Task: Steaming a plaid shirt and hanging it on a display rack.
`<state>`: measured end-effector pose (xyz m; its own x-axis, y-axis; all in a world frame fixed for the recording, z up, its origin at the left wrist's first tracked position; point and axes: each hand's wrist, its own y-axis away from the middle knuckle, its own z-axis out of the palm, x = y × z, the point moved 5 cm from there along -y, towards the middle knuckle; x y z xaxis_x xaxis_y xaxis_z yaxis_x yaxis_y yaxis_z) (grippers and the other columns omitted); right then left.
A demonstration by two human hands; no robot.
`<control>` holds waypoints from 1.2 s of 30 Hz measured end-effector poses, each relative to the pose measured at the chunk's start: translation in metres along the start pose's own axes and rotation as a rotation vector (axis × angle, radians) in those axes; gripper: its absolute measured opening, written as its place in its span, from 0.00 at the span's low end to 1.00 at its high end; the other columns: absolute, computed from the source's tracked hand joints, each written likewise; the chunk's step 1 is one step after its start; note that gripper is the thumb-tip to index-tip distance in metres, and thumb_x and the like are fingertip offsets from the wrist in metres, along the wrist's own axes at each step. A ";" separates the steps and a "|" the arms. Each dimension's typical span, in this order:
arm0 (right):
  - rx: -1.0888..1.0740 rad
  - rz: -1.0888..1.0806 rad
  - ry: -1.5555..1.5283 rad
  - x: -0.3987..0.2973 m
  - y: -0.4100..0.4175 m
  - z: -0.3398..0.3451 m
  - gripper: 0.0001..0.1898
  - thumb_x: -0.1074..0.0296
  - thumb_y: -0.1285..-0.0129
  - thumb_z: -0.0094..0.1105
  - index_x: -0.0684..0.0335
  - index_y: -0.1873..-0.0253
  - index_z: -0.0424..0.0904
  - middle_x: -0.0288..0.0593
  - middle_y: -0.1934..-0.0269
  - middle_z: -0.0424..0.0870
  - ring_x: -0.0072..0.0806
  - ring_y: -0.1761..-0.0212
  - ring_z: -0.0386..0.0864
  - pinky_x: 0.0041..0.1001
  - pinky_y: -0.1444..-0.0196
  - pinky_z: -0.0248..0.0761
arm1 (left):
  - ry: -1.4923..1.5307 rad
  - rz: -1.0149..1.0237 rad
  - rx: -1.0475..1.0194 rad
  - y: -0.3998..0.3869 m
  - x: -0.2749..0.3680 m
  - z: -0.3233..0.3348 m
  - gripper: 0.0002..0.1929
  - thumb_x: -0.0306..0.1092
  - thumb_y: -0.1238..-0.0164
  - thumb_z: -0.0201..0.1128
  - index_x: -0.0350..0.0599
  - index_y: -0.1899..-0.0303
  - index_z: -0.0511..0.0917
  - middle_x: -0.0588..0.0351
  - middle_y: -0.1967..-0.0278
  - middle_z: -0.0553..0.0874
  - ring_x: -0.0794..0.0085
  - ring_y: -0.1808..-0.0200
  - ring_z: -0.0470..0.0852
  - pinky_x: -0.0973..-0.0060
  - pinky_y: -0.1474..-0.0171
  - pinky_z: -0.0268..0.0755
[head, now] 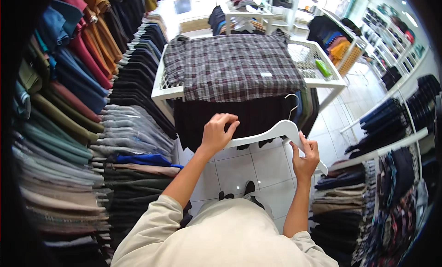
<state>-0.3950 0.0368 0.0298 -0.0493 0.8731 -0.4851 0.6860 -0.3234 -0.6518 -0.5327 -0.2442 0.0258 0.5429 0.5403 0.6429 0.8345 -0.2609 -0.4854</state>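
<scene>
A white clothes hanger (pixel 266 133) with a metal hook is held out in front of me. My right hand (pixel 305 158) grips its right arm between thumb and fingers. By the hanger's other end is my left hand (pixel 219 132), fingers loosely curled and a gap at the thumb; the hanger's tip is hidden behind it. Beyond both hands a grey plaid shirt (pixel 234 66) lies spread on a white mesh-topped rack (pixel 167 93). A small white label (pixel 266 74) sits on the shirt's cloth. Dark garments (pixel 231 118) hang beneath the rack's front edge.
Densely packed hanging clothes (pixel 138 84) line my left side, some under clear plastic (pixel 134 128). On the right stand more garment racks (pixel 386 150). A green packet (pixel 323 68) rests on the mesh top. Pale floor tiles (pixel 238 170) show below the hanger.
</scene>
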 end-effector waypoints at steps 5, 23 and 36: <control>-0.055 -0.060 -0.068 0.024 -0.038 0.024 0.21 0.64 0.41 0.79 0.56 0.42 0.89 0.39 0.64 0.80 0.38 0.64 0.80 0.38 0.60 0.71 | -0.342 0.291 0.121 -0.044 -0.018 0.008 0.23 0.39 0.39 0.78 0.48 0.43 0.84 0.55 0.45 0.85 0.58 0.43 0.84 0.61 0.42 0.80; -0.212 -0.159 -0.181 0.098 -0.093 0.061 0.20 0.65 0.43 0.80 0.56 0.45 0.89 0.39 0.64 0.82 0.39 0.65 0.80 0.38 0.59 0.71 | -0.538 0.479 0.241 -0.101 0.009 0.066 0.12 0.28 0.38 0.72 0.45 0.52 0.88 0.59 0.54 0.89 0.64 0.48 0.88 0.65 0.47 0.82; -0.180 -0.445 -0.150 0.016 -0.117 0.110 0.16 0.58 0.41 0.77 0.52 0.48 0.90 0.28 0.56 0.89 0.30 0.54 0.82 0.36 0.46 0.68 | -0.227 0.215 0.131 -0.147 0.024 0.023 0.08 0.30 0.35 0.73 0.47 0.55 0.90 0.55 0.63 0.89 0.60 0.60 0.89 0.65 0.57 0.81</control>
<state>-0.5560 0.0486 0.0334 -0.4599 0.8459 -0.2701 0.6885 0.1476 -0.7100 -0.6444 -0.1751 0.0988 0.6584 0.6519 0.3764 0.6757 -0.2914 -0.6772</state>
